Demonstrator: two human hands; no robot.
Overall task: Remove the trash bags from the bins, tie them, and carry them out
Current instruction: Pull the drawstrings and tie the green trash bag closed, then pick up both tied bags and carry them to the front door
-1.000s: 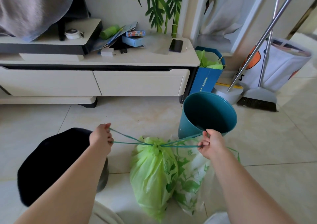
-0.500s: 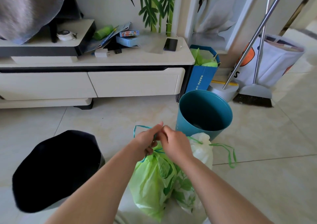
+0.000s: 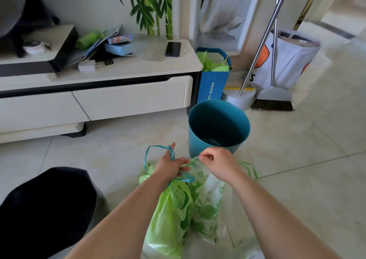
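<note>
Left hand [image 3: 170, 164]: fingers curled shut around the teal drawstring [image 3: 158, 148] of the green trash bag [image 3: 170, 215], a loop of the string standing up and out to the left of the knuckles, another strand passing under the palm.

Right hand [image 3: 218, 164]: thumb and forefinger pinched together just right of the left hand, the other fingers folded in; whether a strand of string sits in the pinch cannot be told (too fine to make out). A green loop [image 3: 250, 168] of drawstring trails beside the wrist on the right.

Green trash bag: full, gathered at the neck, resting on the tiled floor [image 3: 297, 179] beneath both hands. A second bag, clear with a green leaf print [image 3: 208, 205], leans against its right side, touching.

Teal bin [image 3: 218, 128]: upright, no liner in it, just behind the hands and beside the bags.

Black-lined bin [image 3: 45, 205]: lower left, near the left forearm, apart from the bags.

TV cabinet [image 3: 128, 98]: cream, two drawers, along the wall; a dark phone [image 3: 173, 49] and small boxes lie on top.

Blue paper bag [image 3: 213, 82]: stands at the cabinet's right end, green material inside.

Broom [image 3: 273, 100] and long-handled dustpan [image 3: 240, 98]: upright by the wall, right of the paper bag, with a white printed bag [image 3: 291, 60] behind them.
</note>
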